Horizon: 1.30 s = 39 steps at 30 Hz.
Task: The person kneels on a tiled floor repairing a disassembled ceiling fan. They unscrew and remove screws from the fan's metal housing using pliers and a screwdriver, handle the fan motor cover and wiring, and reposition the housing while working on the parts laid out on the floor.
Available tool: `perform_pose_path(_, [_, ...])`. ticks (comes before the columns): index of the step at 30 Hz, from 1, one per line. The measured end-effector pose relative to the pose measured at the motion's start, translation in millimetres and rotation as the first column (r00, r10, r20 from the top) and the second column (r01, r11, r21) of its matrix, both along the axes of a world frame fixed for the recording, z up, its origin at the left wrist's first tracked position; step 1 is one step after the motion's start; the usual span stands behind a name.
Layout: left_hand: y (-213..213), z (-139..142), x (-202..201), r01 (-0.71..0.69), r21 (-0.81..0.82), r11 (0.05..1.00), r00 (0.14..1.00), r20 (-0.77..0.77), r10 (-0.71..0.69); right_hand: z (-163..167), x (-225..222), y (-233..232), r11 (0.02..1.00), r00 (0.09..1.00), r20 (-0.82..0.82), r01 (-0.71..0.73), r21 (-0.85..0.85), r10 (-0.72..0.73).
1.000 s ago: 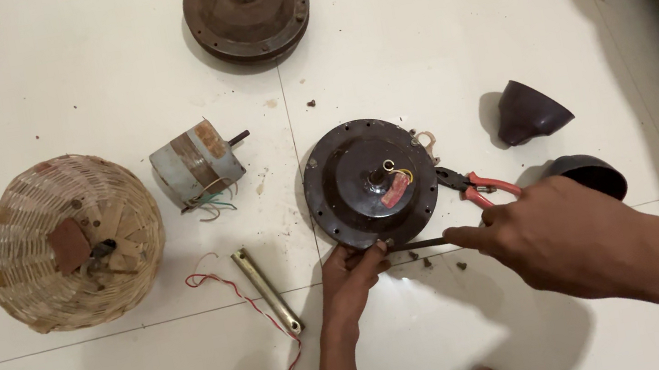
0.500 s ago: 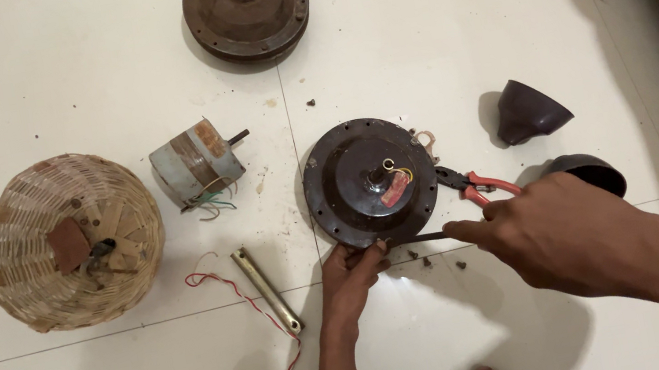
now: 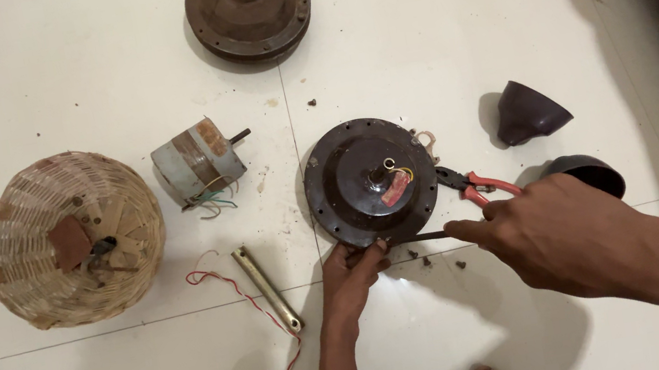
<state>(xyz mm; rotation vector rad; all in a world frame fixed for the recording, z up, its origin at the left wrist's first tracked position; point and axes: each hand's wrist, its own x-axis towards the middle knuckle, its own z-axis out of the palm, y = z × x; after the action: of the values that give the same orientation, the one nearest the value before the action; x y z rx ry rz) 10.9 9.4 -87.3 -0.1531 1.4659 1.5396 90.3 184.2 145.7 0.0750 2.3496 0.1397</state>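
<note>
At centre frame on the white tiled floor (image 3: 104, 62), the left hand (image 3: 351, 275) pins the round dark-brown metal motor housing (image 3: 371, 180) while the right hand (image 3: 565, 230) grips a thin dark rod (image 3: 419, 238); best kept level, the housing firmly braced.

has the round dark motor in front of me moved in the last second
No. The round dark motor keeps its place against the tile joint and the small grey motor.
</note>
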Motion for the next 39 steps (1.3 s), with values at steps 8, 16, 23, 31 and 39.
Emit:
perform_pose_path(8, [12.3, -20.3, 5.7, -0.082, 0.030, 0.996, 0.997, -0.013, 0.082, -19.2, 9.0, -21.4, 0.954, 0.943, -0.147, -0.301, 0.005, 0.299])
perform_pose_path(16, [18.7, -21.2, 12.8, -0.137, 0.106, 0.985, 0.976, -0.153, 0.152, -24.7, -0.4, -43.6, 0.933, 0.932, -0.050, -0.358, 0.021, 0.359])
perform_pose_path(23, [28.8, -12.0, 24.8, -0.240, -0.090, 0.967, 0.959, -0.175, 0.222, -23.8, 1.4, -46.6, 0.976, 0.971, -0.121, -0.212, -0.041, 0.206])
perform_pose_path(31, [39.6, -9.4, 52.6, -0.411, 0.023, 0.911, 0.887, -0.219, 0.406, -30.6, 14.6, -50.8, 0.979, 0.973, -0.116, -0.202, -0.023, 0.198])
perform_pose_path(39, [42.6, -1.8, 53.6, -0.389, -0.046, 0.920, 0.896, -0.249, 0.367, -41.1, 21.7, -52.1, 0.992, 0.961, -0.247, 0.118, -0.035, -0.123])
